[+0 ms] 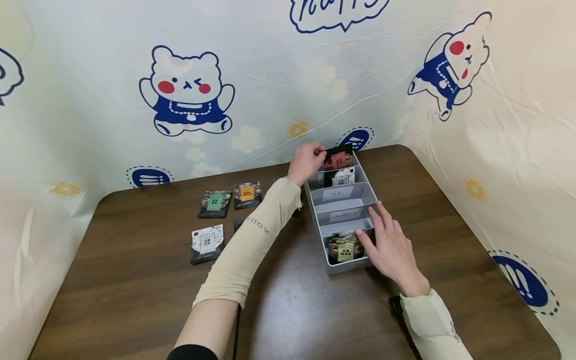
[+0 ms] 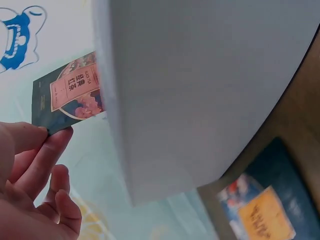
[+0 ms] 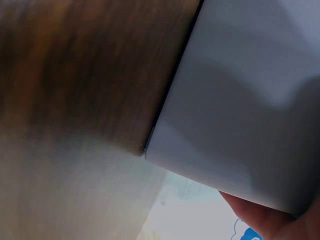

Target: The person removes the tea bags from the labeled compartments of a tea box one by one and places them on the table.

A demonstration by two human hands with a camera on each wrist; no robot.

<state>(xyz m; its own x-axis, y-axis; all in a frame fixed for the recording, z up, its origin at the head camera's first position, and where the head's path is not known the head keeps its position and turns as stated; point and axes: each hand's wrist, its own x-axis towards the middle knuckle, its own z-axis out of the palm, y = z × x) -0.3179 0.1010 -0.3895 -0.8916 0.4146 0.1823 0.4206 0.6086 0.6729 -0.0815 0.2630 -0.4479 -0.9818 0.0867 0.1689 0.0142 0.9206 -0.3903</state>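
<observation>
**Thin red-labelled sachet pinched by its corner at the far end of the box**

The red-labelled sachet point(image 1: 338, 158) is held upright in the end compartment of the grey divided box point(image 1: 342, 268), close to the far edge of the surface point(image 1: 144, 280) and left of its far right corner. Its upper part is left exposed above the box's rim. A corner is pinched by the left hand point(image 1: 307, 162), the grip being closed between thumb and fingertips, as is seen from the left wrist. The right hand point(image 1: 390, 245) is rested on the box's side toward the right edge, its grip spread, with the thumb laid over the yellow-green-labelled sachet point(image 1: 345, 249) in the nearest compartment.

The sachet can be judged very light, flat and fairly stiff along its edges, though easily bent if pushed against a wall. Some slip should be expected from a smooth printed face, so a light but firm pinch is called for. It is best taken by the free top edge; when only a corner is held, swinging or skewing may be caused. The middle is better left unsqueezed, since the contents could be crushed. The box itself seems light enough to be shifted by a nudge, and is best steadied at its rim.
</observation>
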